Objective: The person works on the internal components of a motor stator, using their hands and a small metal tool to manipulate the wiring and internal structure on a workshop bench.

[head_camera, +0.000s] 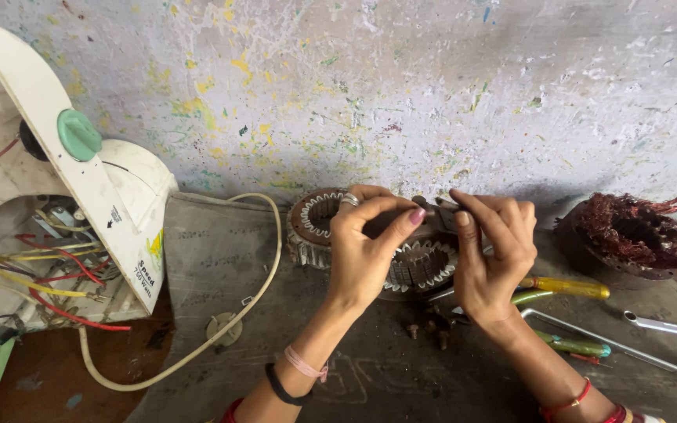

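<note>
1. I see my left hand (366,251) and right hand (491,251) pinching closed on a small dark metal part (439,213).
2. It sits at twelve o'clock above the round brown slotted motor stator (421,266); I judge fitting comes next, needing careful alignment.

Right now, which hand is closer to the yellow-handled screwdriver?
Right. The right hand is just left of the yellow-handled screwdriver, its heel almost at the handle end. The left hand is farther left, over the motor stator.
</note>
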